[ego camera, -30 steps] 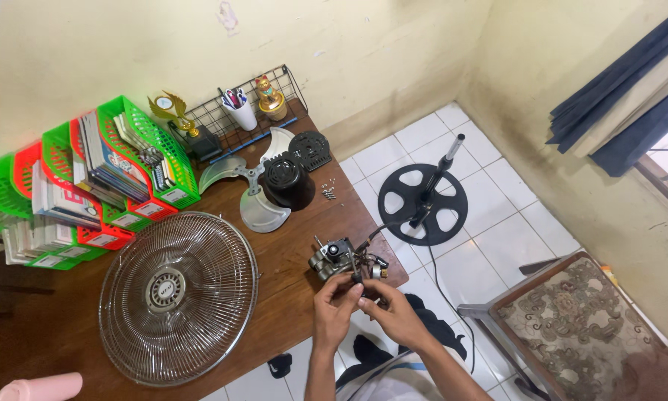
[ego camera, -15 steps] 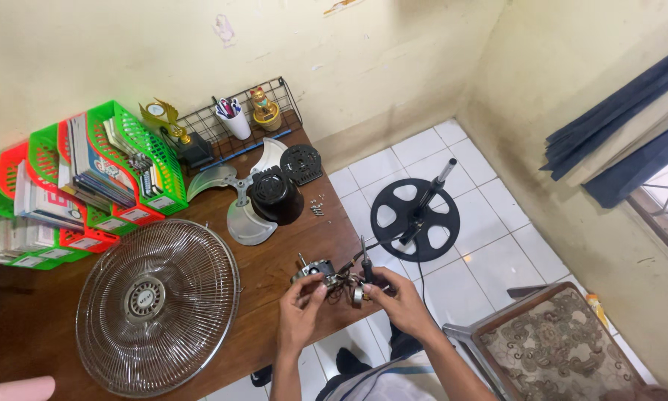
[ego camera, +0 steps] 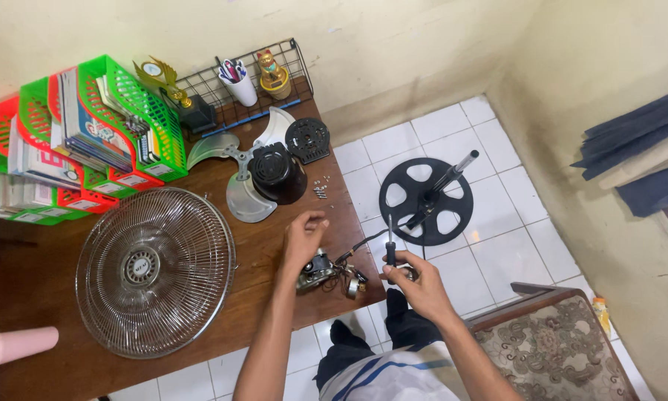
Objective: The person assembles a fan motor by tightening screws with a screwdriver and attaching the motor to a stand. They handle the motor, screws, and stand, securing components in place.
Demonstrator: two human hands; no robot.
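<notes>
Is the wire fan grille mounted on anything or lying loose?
Lying loose: the wire fan grille rests flat on the wooden table, detached, beside the fan blade and black motor cover.

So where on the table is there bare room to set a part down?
Bare wood lies between the fan grille and the left hand, and left of the grille above the pink bottle. The back is crowded: trays, fan blade, motor cover, screws.
</notes>
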